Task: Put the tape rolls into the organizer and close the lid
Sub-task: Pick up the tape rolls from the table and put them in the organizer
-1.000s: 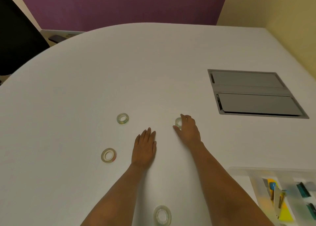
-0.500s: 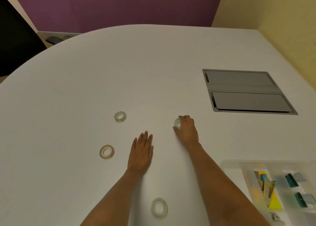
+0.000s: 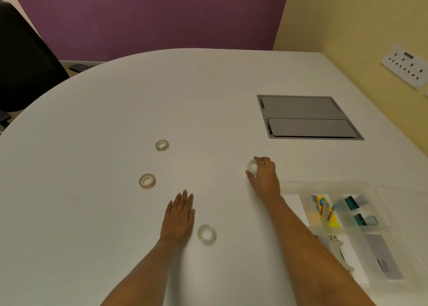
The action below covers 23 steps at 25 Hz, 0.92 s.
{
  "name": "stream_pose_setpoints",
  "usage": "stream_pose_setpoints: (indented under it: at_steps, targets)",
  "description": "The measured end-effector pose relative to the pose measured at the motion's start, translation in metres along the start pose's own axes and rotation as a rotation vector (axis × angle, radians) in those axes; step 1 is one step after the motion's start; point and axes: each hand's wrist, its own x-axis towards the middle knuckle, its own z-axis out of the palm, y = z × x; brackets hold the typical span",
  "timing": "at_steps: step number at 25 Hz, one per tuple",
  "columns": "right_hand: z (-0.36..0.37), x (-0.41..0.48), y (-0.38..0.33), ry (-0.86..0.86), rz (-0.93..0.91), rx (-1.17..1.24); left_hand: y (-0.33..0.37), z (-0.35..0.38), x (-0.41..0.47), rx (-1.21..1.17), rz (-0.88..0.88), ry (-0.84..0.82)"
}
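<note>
on the white table [image 3: 104, 120] we counted four tape rolls, all clear rings with pale cores. three lay flat, holes facing up: the far roll [image 3: 162, 145], the middle roll [image 3: 147, 180] and the near roll [image 3: 206, 234], which sat just beside our left hand [image 3: 178, 217]. that hand rested flat, fingers together, holding nothing. our right hand [image 3: 264, 178] pinched the fourth roll [image 3: 252, 166], tilted on edge. one clear organizer [image 3: 291, 187] sat at right, lid open, long axis running away from us.

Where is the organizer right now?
In the head view, the organizer sits open at the table's lower right, just right of the right forearm and nearer the camera than the grey panel.
</note>
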Motion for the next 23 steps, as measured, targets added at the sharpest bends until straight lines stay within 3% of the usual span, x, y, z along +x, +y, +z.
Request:
stream_pose_setpoints:
  at_steps: [15, 23]
  targets:
    - [-0.027, -0.074, 0.065, 0.141, 0.197, 0.076, 0.02, 0.019, -0.069, -0.037, -0.054, 0.049]
    - [-0.025, -0.065, 0.083, -0.132, 0.218, -0.019, 0.022, 0.021, -0.069, -0.021, -0.07, 0.056]
